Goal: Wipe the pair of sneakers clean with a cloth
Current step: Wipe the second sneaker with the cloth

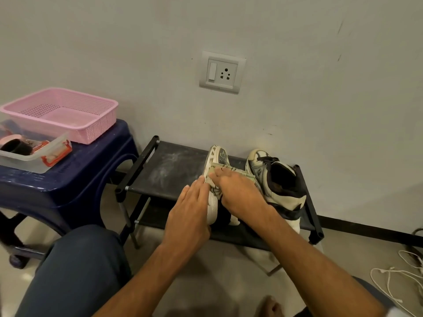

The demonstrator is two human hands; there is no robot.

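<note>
Two white and black sneakers stand on a low black shoe rack [174,165]. The left sneaker [216,156] lies tipped on its side with the sole facing left. My left hand [191,209] rests against its sole with straight fingers, steadying it. My right hand [238,193] presses a pale patterned cloth [226,171] onto the sneaker's upper; most of the cloth is hidden under my fingers. The right sneaker [277,179] stands upright beside it, untouched.
A dark blue plastic stool [75,179] on the left carries a pink basket [61,113] and a clear box [29,156] of supplies. A wall socket [222,73] sits above the rack. White cables [398,277] lie on the floor at right. My knee [75,271] is at lower left.
</note>
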